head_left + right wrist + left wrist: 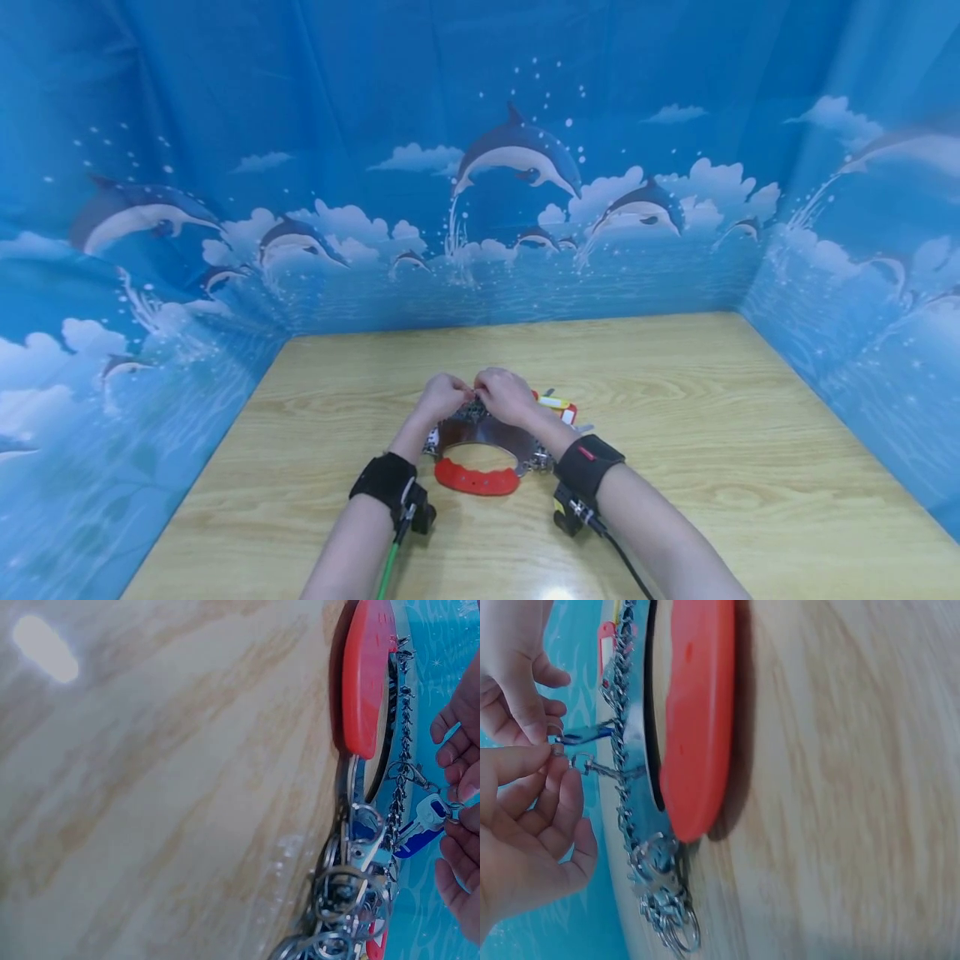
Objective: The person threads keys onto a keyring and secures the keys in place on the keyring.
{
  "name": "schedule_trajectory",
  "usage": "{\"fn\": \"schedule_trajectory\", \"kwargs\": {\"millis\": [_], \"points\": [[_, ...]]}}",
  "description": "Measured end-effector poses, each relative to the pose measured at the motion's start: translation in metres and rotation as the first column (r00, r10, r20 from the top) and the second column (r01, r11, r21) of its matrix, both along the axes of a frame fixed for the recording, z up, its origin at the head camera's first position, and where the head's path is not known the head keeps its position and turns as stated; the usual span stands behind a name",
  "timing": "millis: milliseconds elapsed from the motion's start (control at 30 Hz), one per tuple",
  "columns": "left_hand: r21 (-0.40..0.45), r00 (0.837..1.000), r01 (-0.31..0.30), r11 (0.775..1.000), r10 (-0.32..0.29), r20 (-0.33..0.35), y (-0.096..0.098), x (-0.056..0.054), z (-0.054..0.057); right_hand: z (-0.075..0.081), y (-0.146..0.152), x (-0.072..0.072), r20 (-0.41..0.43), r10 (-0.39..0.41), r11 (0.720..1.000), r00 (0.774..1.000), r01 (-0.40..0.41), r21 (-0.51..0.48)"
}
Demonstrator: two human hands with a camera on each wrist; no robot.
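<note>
Both hands meet above a large metal ring holder with a red grip (pixel 476 477), lying on the table. With thumb and fingertips my left hand (pixel 536 825) pinches a small key ring (pixel 454 811). From the other side my right hand (pixel 465 859) pinches the same ring, fingertips close to the left ones. A silver key (pixel 430 812) and a blue tag (pixel 420 838) hang from it. Beside the fingertips, a swivel clasp (pixel 421 777) hangs off a metal chain (pixel 620 750) that runs along the holder. Fingers partly hide the small ring.
A cluster of metal rings (pixel 337 900) sits at the holder's right end, another bunch of rings (pixel 664 885) at its left. Keys with a yellow tag (pixel 553 402) and a red tag (pixel 568 414) lie beyond the right wrist. A blue dolphin curtain (pixel 480 275) borders the wooden table (pixel 712 467).
</note>
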State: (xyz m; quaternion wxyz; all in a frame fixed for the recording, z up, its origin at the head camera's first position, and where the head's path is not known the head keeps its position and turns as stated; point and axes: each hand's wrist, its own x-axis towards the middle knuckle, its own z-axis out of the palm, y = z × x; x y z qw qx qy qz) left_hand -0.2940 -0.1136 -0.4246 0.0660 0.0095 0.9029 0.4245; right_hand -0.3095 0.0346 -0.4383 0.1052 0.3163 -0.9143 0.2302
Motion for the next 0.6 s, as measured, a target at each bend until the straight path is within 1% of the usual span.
{"fn": "schedule_trajectory", "kwargs": {"millis": [67,200,300,400,600], "points": [[0.002,1.0,0.004,1.0,-0.004,-0.002,-0.0012,0.0007,-0.0007,0.0,0.0003,0.0002,0.004,-0.011,1.0,1.0,0.011,0.0],[0.004,0.999,0.038,0.999,-0.038,-0.011,-0.0023,0.0013,-0.0037,-0.0014,0.0022,0.0014,0.002,-0.037,0.999,0.999,0.037,0.001],[-0.004,0.998,0.06,0.998,-0.06,-0.03,-0.0019,0.0011,-0.0062,-0.0018,0.0024,0.0025,-0.007,-0.032,0.999,0.999,0.032,-0.007],[-0.011,0.997,0.061,0.998,-0.061,-0.039,-0.0009,0.0017,-0.0069,-0.0017,0.0013,0.0028,-0.011,-0.019,1.0,1.0,0.018,-0.016],[-0.003,0.999,0.036,0.999,-0.036,-0.025,0.0013,0.0028,-0.0044,0.0,-0.0001,0.0021,-0.013,-0.028,1.0,1.0,0.027,-0.011]]}}
